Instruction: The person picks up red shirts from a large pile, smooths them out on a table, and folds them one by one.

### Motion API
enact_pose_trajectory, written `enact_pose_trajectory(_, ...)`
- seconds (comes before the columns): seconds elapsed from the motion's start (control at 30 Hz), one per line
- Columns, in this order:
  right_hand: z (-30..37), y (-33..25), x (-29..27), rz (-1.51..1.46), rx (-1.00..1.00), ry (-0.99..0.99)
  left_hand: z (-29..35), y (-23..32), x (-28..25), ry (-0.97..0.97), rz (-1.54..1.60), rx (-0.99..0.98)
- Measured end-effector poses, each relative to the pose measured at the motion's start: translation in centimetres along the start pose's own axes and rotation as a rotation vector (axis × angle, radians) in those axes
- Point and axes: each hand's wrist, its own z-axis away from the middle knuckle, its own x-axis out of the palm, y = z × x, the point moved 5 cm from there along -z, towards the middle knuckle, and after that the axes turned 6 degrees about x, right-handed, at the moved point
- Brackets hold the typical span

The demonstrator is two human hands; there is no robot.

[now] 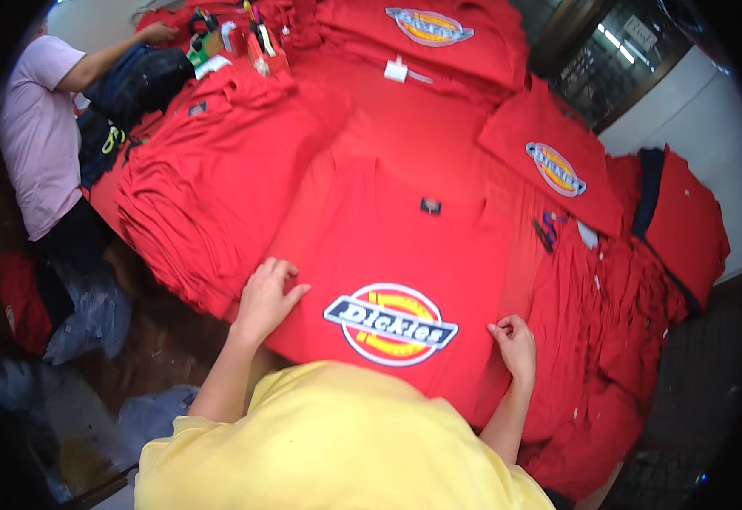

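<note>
A red T-shirt (405, 255) lies spread flat before me, with a dark neck label and a round yellow, white and navy printed emblem. At its left edge is my left hand (267, 297), thumb and fingers apart, resting on or just over the red cloth. My right hand (515, 347) is at the shirt's right edge, its thumb and fingertips closed together on the fabric there. How much cloth is between those fingertips is too small to see.
Layered red shirts (218, 187) lie to the left, with a crumpled red heap (596, 340) to the right. Dark-handled scissors (546, 229) rest near it. Folded printed shirts (549, 157) are at the far right. Another person (52, 136) stands at far left, beside small tools.
</note>
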Motion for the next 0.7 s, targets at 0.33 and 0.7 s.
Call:
enact_pose_trajectory(0.33, 3.1, 2.4, 1.1, -0.313, -0.027, -0.018, 1.8, 1.0, 1.5, 0.085, 0.06, -0.167)
enact_pose_trajectory(0.7, 5.4, -7.3, 4.7, -0.29, -0.49, -0.005, 3.4, 13.6, 3.0, 0.152, 0.001, 0.301)
